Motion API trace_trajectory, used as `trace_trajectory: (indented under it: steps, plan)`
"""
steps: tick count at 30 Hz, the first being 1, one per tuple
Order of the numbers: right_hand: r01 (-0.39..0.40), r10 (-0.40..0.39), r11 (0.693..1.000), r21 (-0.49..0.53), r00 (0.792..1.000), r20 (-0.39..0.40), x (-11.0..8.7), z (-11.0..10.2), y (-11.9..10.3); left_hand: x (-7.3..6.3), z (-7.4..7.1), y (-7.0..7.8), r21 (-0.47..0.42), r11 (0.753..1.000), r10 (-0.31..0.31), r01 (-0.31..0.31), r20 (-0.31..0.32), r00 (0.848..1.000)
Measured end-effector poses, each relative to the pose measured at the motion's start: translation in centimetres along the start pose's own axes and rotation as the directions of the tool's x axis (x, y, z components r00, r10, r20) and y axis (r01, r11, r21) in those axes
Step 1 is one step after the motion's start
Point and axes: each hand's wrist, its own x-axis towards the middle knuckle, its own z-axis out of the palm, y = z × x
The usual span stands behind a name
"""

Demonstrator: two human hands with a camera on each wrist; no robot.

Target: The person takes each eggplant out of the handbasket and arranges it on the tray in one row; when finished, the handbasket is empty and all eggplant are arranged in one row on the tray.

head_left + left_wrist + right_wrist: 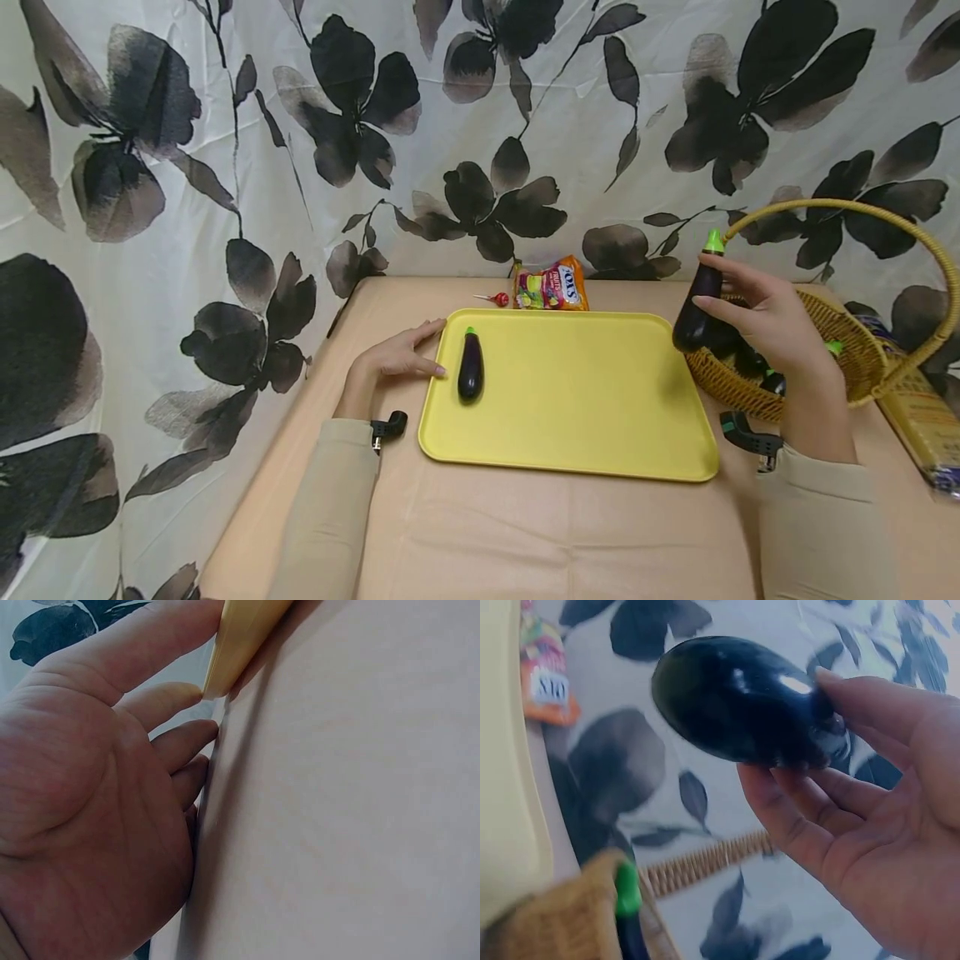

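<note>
In the head view my right hand [780, 321] grips a dark purple eggplant [697, 308] with a bright green cap, held upright above the wicker basket [855, 342]. Thumb and fingertips pinch the glossy eggplant [727, 697] in the right wrist view. A smaller-looking eggplant [470, 367] lies near the left end of the yellow tray [577, 392]. My left hand [393, 354] rests at the tray's left edge, thumb and forefinger touching the rim. Up close, the left wrist view has the fingers of that hand [97, 772] extended, their tips beside the yellow rim [240, 652].
More eggplants sit inside the basket, whose tall handle [862, 204] arches over it. Behind the tray lie a candy bag [551, 285] and a red lollipop [500, 298]. A yellow package [918, 425] lies right of the basket. Floral fabric [465, 125] hangs behind the table.
</note>
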Motion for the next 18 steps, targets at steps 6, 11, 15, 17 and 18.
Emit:
trace_trajectory:
  steps: [6,11,15,17,18]
  plan:
    - [0.062,-0.067,0.994,0.088,0.996,0.059,1.0,2.7,-1.9,0.2,0.0,0.0,0.002,1.0,0.001,-0.001,0.0,1.0]
    - [0.012,-0.025,0.991,0.13,0.995,0.095,1.9,5.6,-2.6,0.3,-0.1,-0.1,0.001,1.0,0.003,-0.003,-0.002,1.0]
    - [-0.01,-0.009,0.985,0.171,0.993,0.114,2.3,8.5,-3.0,0.3,0.0,-0.3,-0.004,1.0,0.008,-0.008,-0.004,1.0]
    - [-0.005,-0.023,0.98,0.199,0.99,0.138,2.5,9.8,-3.2,0.3,0.0,-0.3,-0.004,1.0,0.012,-0.012,-0.004,1.0]
    - [0.001,-0.034,0.978,0.211,0.987,0.156,2.6,10.4,-3.2,0.3,0.0,-0.3,-0.004,1.0,0.012,-0.012,-0.004,1.0]
